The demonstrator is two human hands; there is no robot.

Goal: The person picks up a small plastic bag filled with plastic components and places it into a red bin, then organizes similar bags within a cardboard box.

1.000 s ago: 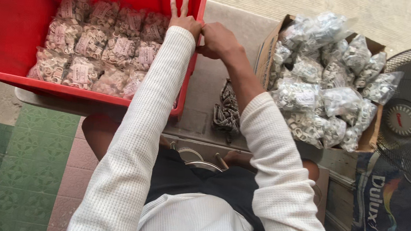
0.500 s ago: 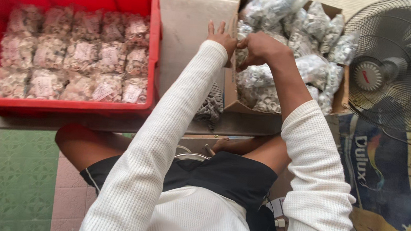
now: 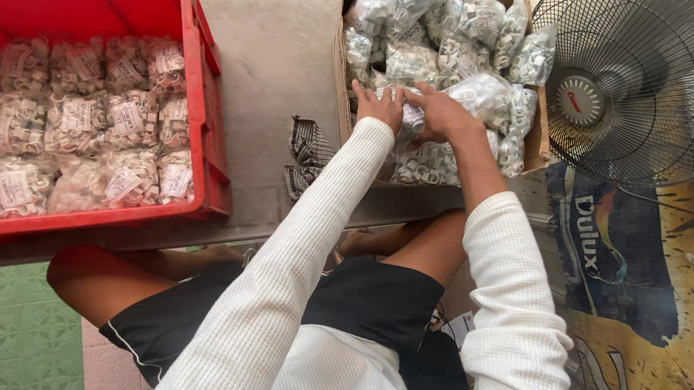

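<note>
Red crate (image 3: 205, 91): plastic, far left on the counter (image 3: 280, 55), its left side and top edge cut off by the frame.
Packed bags (image 3: 76, 138): clear packets of small pale rings with paper labels, laid in rows inside the crate; the leftmost ones run out of view.
Checked cloth (image 3: 307, 154): dark and white, crumpled on the counter between crate and box, partly under the left sleeve.
Cardboard box (image 3: 344, 69): right of the cloth, heaped with clear bags (image 3: 462, 29) of pale rings; its near wall is hidden behind the arms.
Left hand (image 3: 380, 106): at the box's near left corner, fingers spread upward and resting on a bag; a firm grip is not visible.
Right hand (image 3: 442, 111): just beside the left, palm down, fingers curled over the bag (image 3: 490, 95) in the near part of the heap; it seems to be gripping it, though the fingertips are hidden.
Fan (image 3: 641, 87): wire-caged, right of the box, its upper and right edges cut off.
Floor: green tile lower left, a painted yellow and blue sheet (image 3: 646, 313) lower right.
</note>
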